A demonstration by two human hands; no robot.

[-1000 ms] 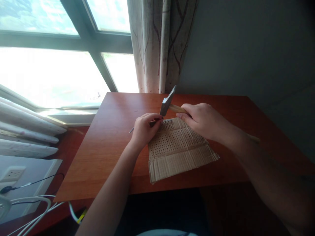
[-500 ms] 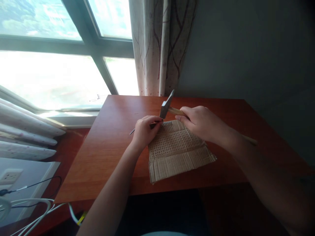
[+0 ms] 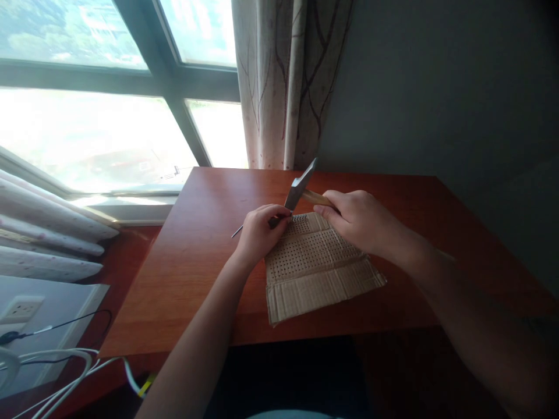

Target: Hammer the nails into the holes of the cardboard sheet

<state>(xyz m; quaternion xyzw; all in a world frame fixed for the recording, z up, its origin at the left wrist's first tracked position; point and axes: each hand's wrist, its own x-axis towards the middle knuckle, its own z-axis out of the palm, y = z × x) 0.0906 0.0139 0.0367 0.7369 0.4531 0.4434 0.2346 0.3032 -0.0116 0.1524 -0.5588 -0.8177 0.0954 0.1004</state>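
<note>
My right hand [image 3: 353, 215] is closed around the wooden handle of a hammer [image 3: 300, 185], gripping it near the head. One end of the metal head points down, close to the fingertips of my left hand [image 3: 263, 227]; whether they touch I cannot tell. That hand is closed on a thin metal-shafted tool [image 3: 237, 231], whose shaft sticks out to the left, with a dark part showing between the fingers. Anything small pinched at the fingertips is hidden. Below both hands lies a piece of corrugated cardboard [image 3: 325, 289], punched with rows of small holes, its far left edge under my left hand.
The cardboard rests on a reddish-brown wooden table [image 3: 187, 279]. Beyond it hang a patterned curtain [image 3: 273, 87] and a window [image 3: 87, 139]. White cables [image 3: 81, 361] and a wall socket [image 3: 21, 309] are at the lower left.
The hammer head has tilted slightly up and to the right. Both hands keep their grips, and the whole view has shifted a little.
</note>
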